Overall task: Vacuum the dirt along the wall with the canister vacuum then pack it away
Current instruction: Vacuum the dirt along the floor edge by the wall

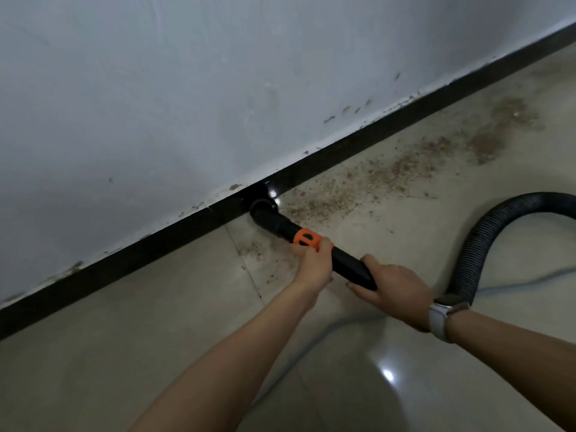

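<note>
Vacuum wand (314,244) is gripped by both hands: the left hand (313,263) is wrapped round it just behind the orange collar (307,239), the right hand (394,289) is closed round its rear end, where the ribbed hose (477,244) loops away. The nozzle (263,210) is set on the floor against the black skirting (156,244). Dirt (374,179) is spread rightward along the wall; the nozzle is best kept low and drawn slowly along that edge. Open floor (156,322) is left behind for stepping sideways.
</note>
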